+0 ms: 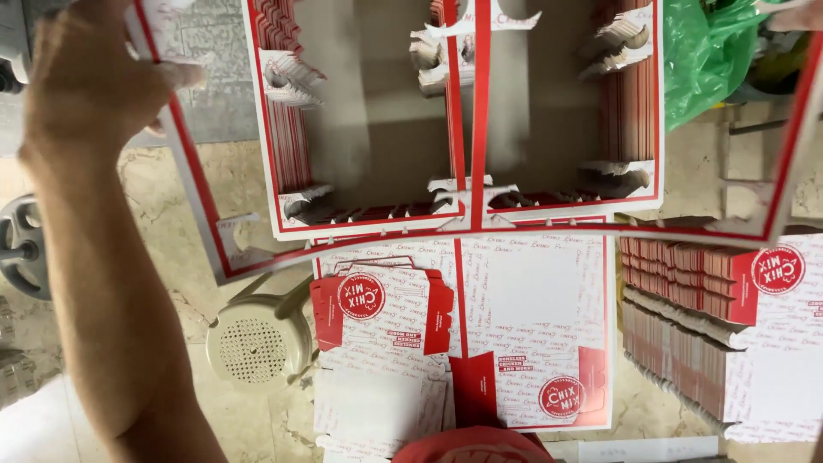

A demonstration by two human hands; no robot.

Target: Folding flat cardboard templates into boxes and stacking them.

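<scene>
- The left hand (86, 77) has its grip closed on the left edge of a red-bordered die-cut frame sheet (206, 214), lifting it so its open windows hang above the stacks.
- The right hand (797, 13) barely shows at the far corner; I cannot tell its grip.
- Below lie printed flat box sheets (531, 317), stacked cut blanks (686, 300) and a plastic stool (253, 343).

One cardboard frame (206, 214), one stool (253, 343), two box stacks (686, 300).
</scene>
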